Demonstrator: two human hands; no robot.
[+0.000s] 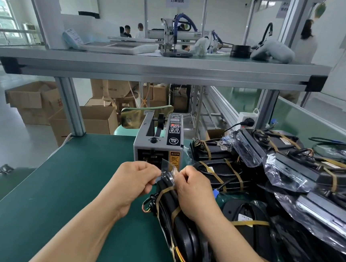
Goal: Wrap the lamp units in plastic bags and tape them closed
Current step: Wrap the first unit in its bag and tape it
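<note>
Both bare forearms reach from the bottom edge toward the frame's centre, the left from lower left and the right from lower right. The left hand (pixel 134 181) and right hand (pixel 193 193) meet just below centre, fingers curled, each pinching one bit of clear film (pixel 167 168).

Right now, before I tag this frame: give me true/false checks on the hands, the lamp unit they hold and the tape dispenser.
1. The left hand and right hand both pinch clear plastic film at the far end of the black lamp unit. True.
2. The grey box-shaped tape dispenser stands right of the pile of bagged lamp units. False: it stands left of the pile, just beyond the hands.
3. Tan bands wrap the held unit. True.
4. The bench top is bare wood. False: it is a dark green mat.
</note>
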